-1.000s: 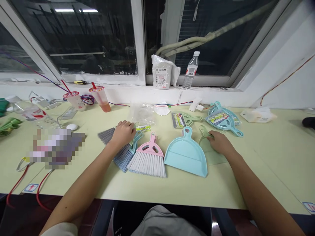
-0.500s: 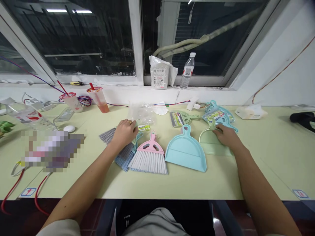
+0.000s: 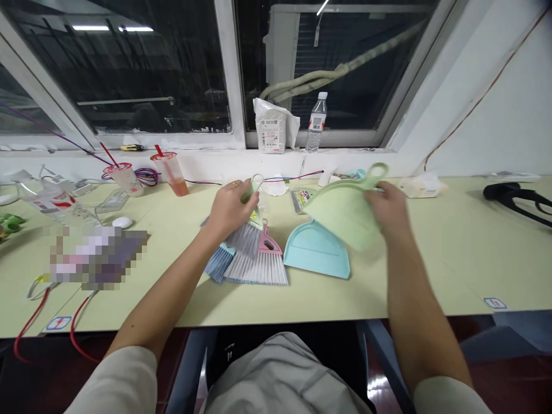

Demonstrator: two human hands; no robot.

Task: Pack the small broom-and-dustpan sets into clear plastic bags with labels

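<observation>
My left hand (image 3: 229, 208) is closed round the pale green handle of a small grey-bristled brush (image 3: 246, 236) and holds it up off the table. My right hand (image 3: 388, 208) grips a pale green dustpan (image 3: 342, 214) by its looped handle, lifted and tilted above the table. Under them lie a pink brush (image 3: 263, 261), a blue brush (image 3: 218, 261) and a light blue dustpan (image 3: 317, 251).
Two cups with straws (image 3: 129, 177) and cables lie at the left of the yellow-green table (image 3: 431, 259). A water bottle (image 3: 316, 122) and a white bag (image 3: 273, 126) stand on the window sill. Packaged sets (image 3: 302, 198) lie behind the dustpans. A black object (image 3: 511, 192) is at far right.
Both hands rose from the table: the left lifted the grey brush, the right lifted the green dustpan and swung it left toward the brush. The camera shifted right.
</observation>
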